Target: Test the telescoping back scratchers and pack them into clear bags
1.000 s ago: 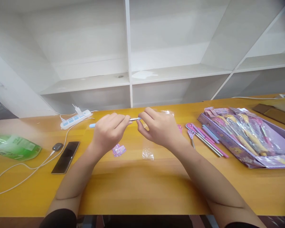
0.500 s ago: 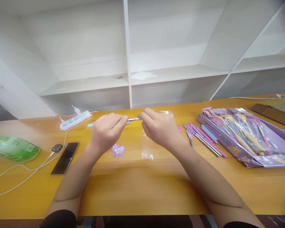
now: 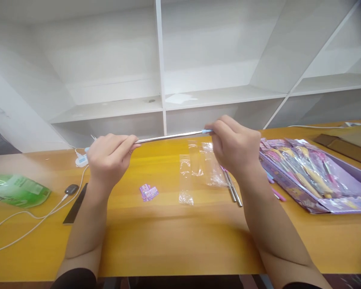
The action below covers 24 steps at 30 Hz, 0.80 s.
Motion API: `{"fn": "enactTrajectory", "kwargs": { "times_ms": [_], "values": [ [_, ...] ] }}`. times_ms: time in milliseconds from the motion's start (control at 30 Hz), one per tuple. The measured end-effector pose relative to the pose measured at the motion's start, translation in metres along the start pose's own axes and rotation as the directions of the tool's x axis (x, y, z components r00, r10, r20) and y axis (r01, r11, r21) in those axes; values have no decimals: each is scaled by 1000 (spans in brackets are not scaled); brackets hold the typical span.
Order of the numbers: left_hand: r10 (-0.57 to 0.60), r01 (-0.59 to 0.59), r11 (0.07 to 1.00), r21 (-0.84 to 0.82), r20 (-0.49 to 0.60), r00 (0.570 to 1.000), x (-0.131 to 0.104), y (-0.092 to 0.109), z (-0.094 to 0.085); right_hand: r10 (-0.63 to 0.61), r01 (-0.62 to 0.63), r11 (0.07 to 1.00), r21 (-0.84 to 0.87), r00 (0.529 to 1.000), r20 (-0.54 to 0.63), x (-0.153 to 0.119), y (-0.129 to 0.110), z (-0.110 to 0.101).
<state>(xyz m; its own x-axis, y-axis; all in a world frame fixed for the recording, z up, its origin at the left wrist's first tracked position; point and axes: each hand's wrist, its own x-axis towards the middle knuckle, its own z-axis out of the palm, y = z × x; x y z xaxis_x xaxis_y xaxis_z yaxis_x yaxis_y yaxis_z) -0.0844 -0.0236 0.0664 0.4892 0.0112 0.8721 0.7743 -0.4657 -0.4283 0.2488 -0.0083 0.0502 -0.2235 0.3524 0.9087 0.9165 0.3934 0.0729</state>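
A thin silver telescopic rod (image 3: 171, 137) with light blue ends stretches between my hands above the table. My left hand (image 3: 110, 158) is closed round its left part, and a bit of blue shows beyond the fist. My right hand (image 3: 236, 140) grips the blue piece at the other end; whatever shape that end has is hidden in the fingers. Below lie several clear plastic sleeves (image 3: 185, 180) and a few small purple printed cards (image 3: 149, 192). Metal rods (image 3: 233, 188) and a pink tube (image 3: 278, 195) lie partly behind my right forearm.
At right, a purple display box (image 3: 319, 208) holds several wrapped claw-headed sticks. A green pouch (image 3: 19, 188), a phone (image 3: 74, 208), a white cable with a black earbud-like case (image 3: 71, 189) and a power strip (image 3: 82, 160) are at left. White shelving (image 3: 164, 80) rises behind the table.
My hands have moved apart, the right one up and to the right, the left one leftward. The rod between them has been drawn out much longer.
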Motion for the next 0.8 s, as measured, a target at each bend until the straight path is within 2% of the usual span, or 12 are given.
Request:
{"fn": "enactTrajectory", "kwargs": {
  "times_ms": [133, 333, 433, 533, 667, 800],
  "values": [
    [-12, 12, 1000, 18, 12, 1000, -4, -10, 2, -5, 5, 1000, -1, 1000, -18, 1, 14, 3],
    [-28, 28, 1000, -2, 26, 999, -6, -10, 7, -16, 16, 1000, -14, 1000, -8, 1, 11, 9],
    [-72, 72, 997, 11, 9, 997, -6, -15, 5, 5, -5, 1000, -11, 1000, -17, 2, 18, 6],
    [-127, 129, 990, 61, -43, 991, -8, -29, 2, 73, -73, 997, 4, 996, -41, 2, 40, 2],
    [-152, 156, 984, 81, -50, 987, -13, -51, -2, 102, -102, 995, 12, 980, -170, 0, 81, -2],
    [-130, 135, 985, 110, -48, 990, -15, -57, -2, 90, -91, 996, 6, 969, -228, -1, 101, -2]
  ]
}}
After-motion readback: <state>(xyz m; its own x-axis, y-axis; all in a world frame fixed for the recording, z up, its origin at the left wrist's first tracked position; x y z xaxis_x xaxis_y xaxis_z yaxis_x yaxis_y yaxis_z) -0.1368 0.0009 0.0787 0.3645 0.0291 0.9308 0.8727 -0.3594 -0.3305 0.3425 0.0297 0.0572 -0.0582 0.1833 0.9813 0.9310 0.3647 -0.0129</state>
